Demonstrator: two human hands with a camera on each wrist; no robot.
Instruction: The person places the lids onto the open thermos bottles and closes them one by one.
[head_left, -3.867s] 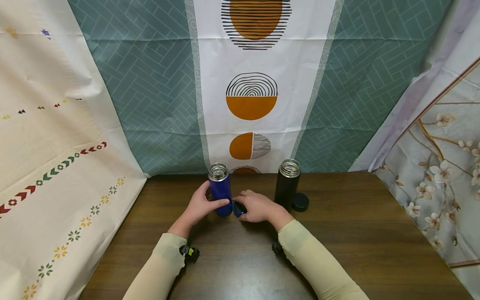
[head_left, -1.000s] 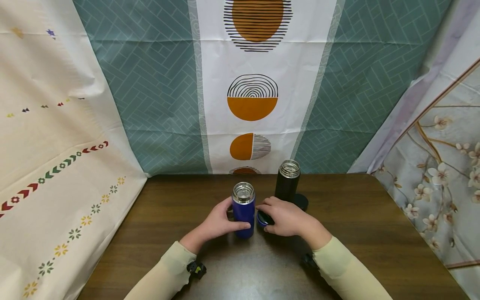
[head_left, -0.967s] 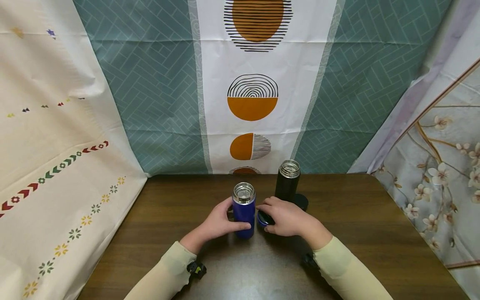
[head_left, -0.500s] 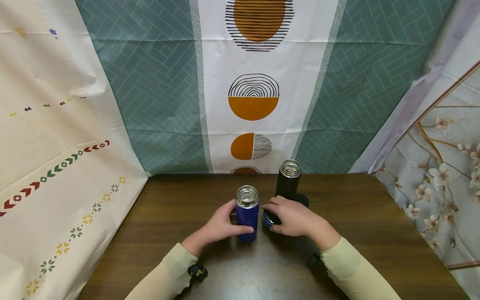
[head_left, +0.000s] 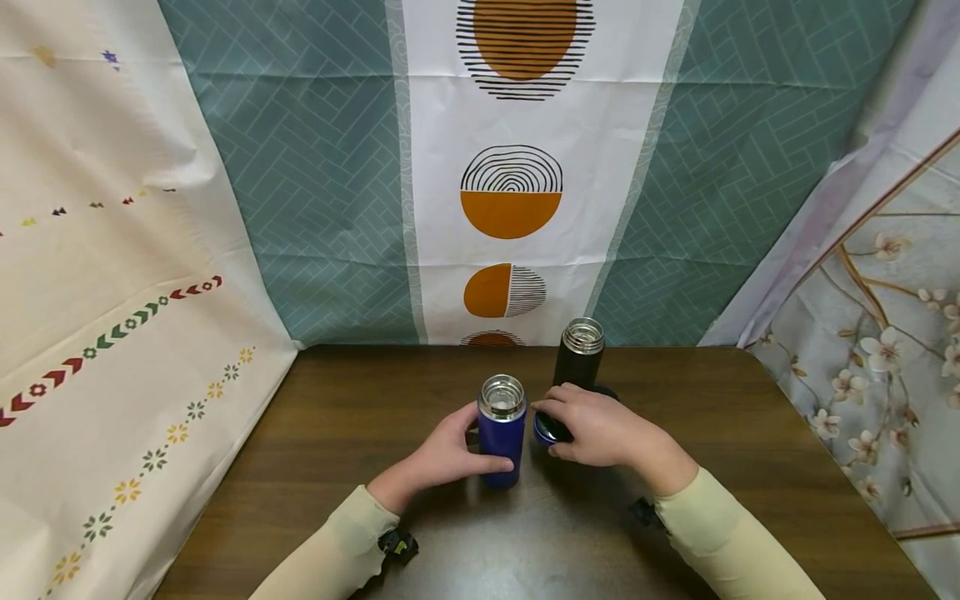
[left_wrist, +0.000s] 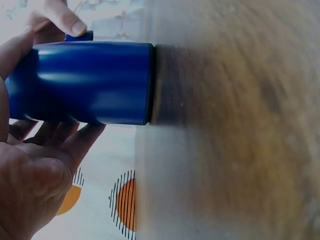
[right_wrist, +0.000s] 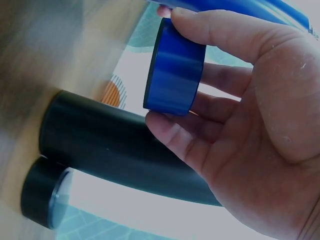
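Observation:
My left hand (head_left: 448, 454) grips the side of an upright blue flask (head_left: 501, 442), its thumb across the front and the fingers behind. The flask's steel mouth faces up, uncovered. In the left wrist view the flask's base (left_wrist: 151, 84) is close over the tabletop. Just right of it, my right hand (head_left: 603, 427) pinches a blue lid (right_wrist: 176, 70) with a dark top between thumb and fingers. The right wrist view shows this lid held above the table. Behind the right hand stands a black flask (head_left: 577, 364), also uncovered, its lower part hidden in the head view.
A black lid (right_wrist: 42, 192) lies on the table beside the black flask's base, mostly hidden by the right hand in the head view. The brown wooden table (head_left: 360, 400) ends at a hanging patterned cloth (head_left: 337, 250) along the back.
Both hands have carried the blue flask and its lid to the right and nearer the person. In the last second they have drifted a little further right. The black flask has stayed put.

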